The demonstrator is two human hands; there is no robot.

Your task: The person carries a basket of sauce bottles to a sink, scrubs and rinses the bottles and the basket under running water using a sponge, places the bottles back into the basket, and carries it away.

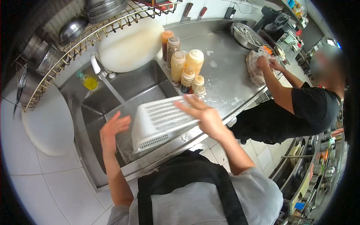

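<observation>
A white plastic slotted basket (pixel 161 118) sits tilted over the front right part of the steel sink (pixel 146 80), its slatted bottom facing up. My right hand (pixel 204 116) is at the basket's right end, fingers stretched out over it and slightly blurred; whether they press on it I cannot tell. Left of the basket, my left hand (pixel 112 131) is raised over the sink with its fingers apart and nothing in it. Water runs from the white faucet (pixel 95 65) into the basin. A bottle of yellow liquid (pixel 90 83) stands at the sink's back left corner.
Several sauce bottles (pixel 187 67) stand on the steel counter (pixel 221 56) right of the sink. White boards (pixel 129 47) lean behind it, under a wire rack (pixel 101 28). A co-worker (pixel 315 101) at right handles a plastic bag (pixel 255 69) near a metal bowl (pixel 246 35).
</observation>
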